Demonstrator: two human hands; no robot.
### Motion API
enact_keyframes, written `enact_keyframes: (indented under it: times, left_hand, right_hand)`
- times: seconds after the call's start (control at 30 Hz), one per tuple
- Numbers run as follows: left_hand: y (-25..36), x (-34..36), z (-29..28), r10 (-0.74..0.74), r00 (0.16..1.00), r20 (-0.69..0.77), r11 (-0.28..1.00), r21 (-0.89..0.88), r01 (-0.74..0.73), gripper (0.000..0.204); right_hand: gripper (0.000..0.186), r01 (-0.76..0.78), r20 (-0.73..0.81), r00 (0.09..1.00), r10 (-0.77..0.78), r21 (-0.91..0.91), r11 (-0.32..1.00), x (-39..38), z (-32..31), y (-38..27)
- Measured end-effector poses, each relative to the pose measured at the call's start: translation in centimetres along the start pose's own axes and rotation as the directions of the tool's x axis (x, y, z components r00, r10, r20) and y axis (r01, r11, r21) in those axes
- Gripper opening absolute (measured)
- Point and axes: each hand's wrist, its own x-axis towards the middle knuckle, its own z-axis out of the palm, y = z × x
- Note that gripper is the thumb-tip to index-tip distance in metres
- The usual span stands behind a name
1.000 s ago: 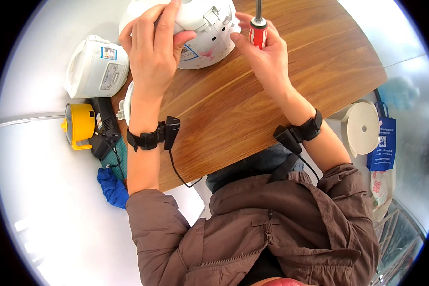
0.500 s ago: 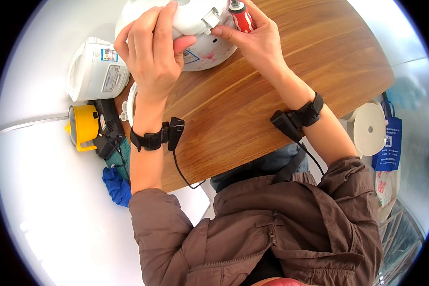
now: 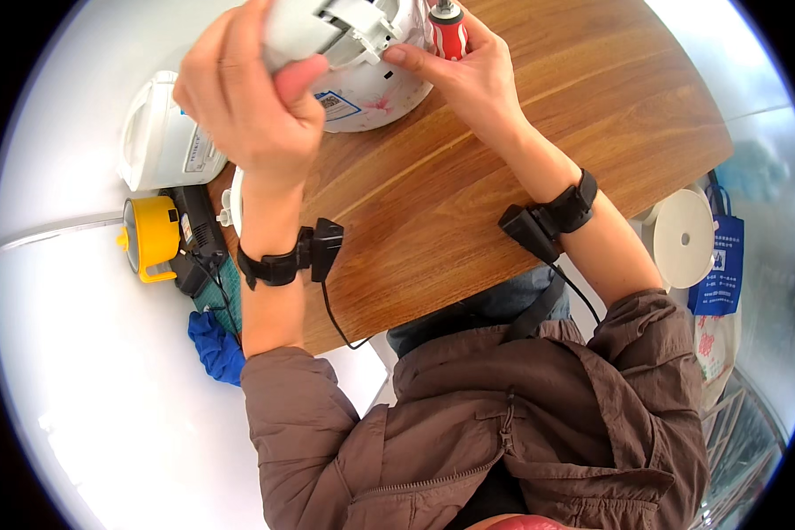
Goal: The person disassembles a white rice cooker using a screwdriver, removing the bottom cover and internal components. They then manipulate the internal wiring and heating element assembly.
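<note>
A white rice cooker [image 3: 367,97] with a floral print sits at the top of the wooden table [image 3: 415,221]. My left hand [image 3: 247,93] is closed on its white lid cover [image 3: 291,26], which is tilted and partly hidden by the fingers. My right hand [image 3: 464,75] grips a red screwdriver [image 3: 449,35], its shaft pointing upward out of view, with the thumb pressed at the white plastic hinge piece [image 3: 375,40] on the cooker's near upper edge. Both wrists carry black strapped devices with cables.
Along the left side are another white cooker [image 3: 155,141], a yellow pot [image 3: 150,231], a black device [image 3: 194,269], a white ring part [image 3: 236,199] and a blue cloth [image 3: 212,349]. At the right are a cream round stool [image 3: 671,225] and a blue bag [image 3: 715,283].
The right hand came onto the hinge area with the screwdriver, then shifted slightly. Since half a second ago my left hand moved left, and the lid cover tilted, showing a dark gap.
</note>
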Motion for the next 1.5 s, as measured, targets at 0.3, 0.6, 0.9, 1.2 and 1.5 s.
enact_keyframes:
  times: [0.3,0.6,0.9,1.2,1.5]
  left_hand:
    - [-5.4,0.1,-6.6,-0.812,0.512,-0.281,0.578,-0.262,0.773,0.055]
    - [-10.3,-3.2,-14.6,-0.993,0.100,0.063,0.008,-0.807,0.590,0.058]
    - [-16.2,-10.1,-27.1,-0.994,-0.111,0.013,-0.088,-0.699,0.709,0.053]
    - [-15.5,-18.9,-34.3,-0.933,-0.353,0.071,-0.342,-0.486,0.805,0.052]
    - [-11.9,-14.3,-25.9,-0.868,-0.446,0.220,-0.488,-0.554,0.675,0.061]
  right_hand:
    - [0.061,-0.086,-0.108,0.992,0.066,-0.192,0.978,-0.4,-0.6,1.7]
    - [0.067,-0.164,-0.143,0.981,0.131,-0.252,0.954,-1.2,-0.3,0.2]
    - [0.065,-0.196,-0.185,0.972,0.143,-0.310,0.930,-2.0,-0.8,0.3]
    - [0.065,-0.184,-0.167,0.976,0.137,-0.317,0.930,-2.1,-0.7,0.3]
    - [0.061,-0.141,-0.156,0.983,0.099,-0.288,0.947,-1.9,-1.6,1.1]
